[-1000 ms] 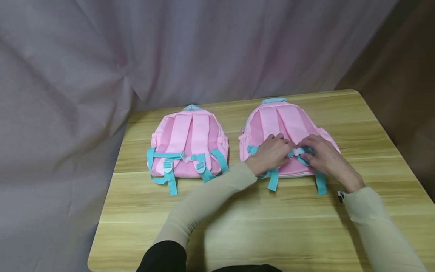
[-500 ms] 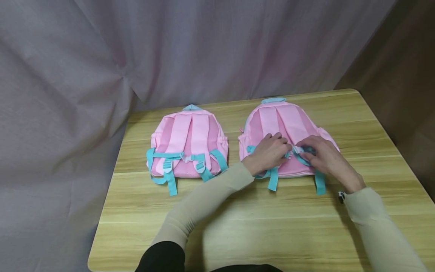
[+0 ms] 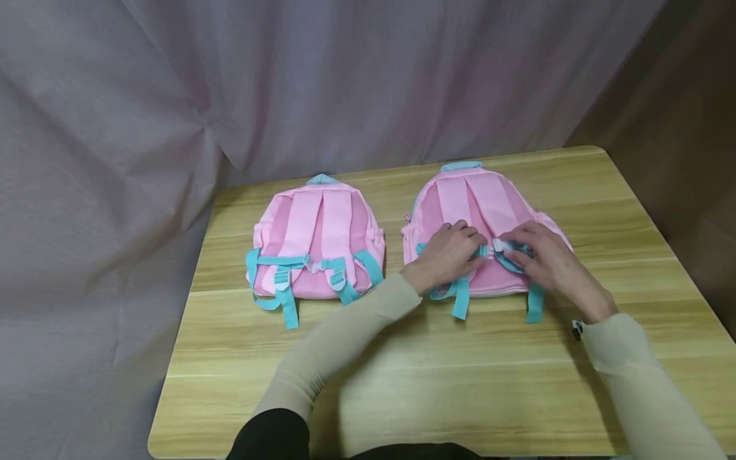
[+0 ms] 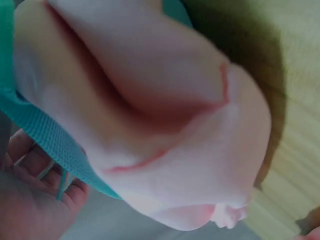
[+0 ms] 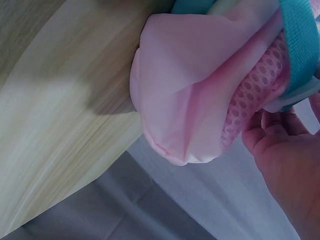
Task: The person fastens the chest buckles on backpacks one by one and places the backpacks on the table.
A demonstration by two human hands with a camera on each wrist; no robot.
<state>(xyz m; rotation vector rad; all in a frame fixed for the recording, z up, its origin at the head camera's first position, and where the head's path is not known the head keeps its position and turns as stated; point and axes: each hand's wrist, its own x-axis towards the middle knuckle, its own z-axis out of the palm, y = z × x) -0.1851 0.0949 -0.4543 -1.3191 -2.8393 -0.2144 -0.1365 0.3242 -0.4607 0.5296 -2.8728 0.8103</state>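
Observation:
On the right of the table lies a pink backpack [image 3: 494, 198], its shoulder straps facing up, with a white buckle [image 3: 499, 245] on a teal strap across its lower part. My left hand [image 3: 448, 252] grips the teal strap just left of the buckle. From the other side, my right hand [image 3: 543, 255] pinches the buckle and its teal strap between thumb and fingers. Whether the buckle's halves are joined I cannot tell. In the left wrist view, my hand's curled fingers show behind a teal webbing strap [image 4: 55, 142]. The right wrist view shows fingertips beneath teal webbing [image 5: 300, 47].
A second pink backpack [image 3: 319, 223] lies to the left, its teal straps joined across by a pale buckle [image 3: 315, 268]. Both bags rest on a wooden table [image 3: 437, 377] with rounded corners. A grey curtain [image 3: 345, 83] hangs behind.
My left hand has shifted a little to the left, leaving more of the strap and buckle between the hands in view. The right hand keeps its hold almost in place.

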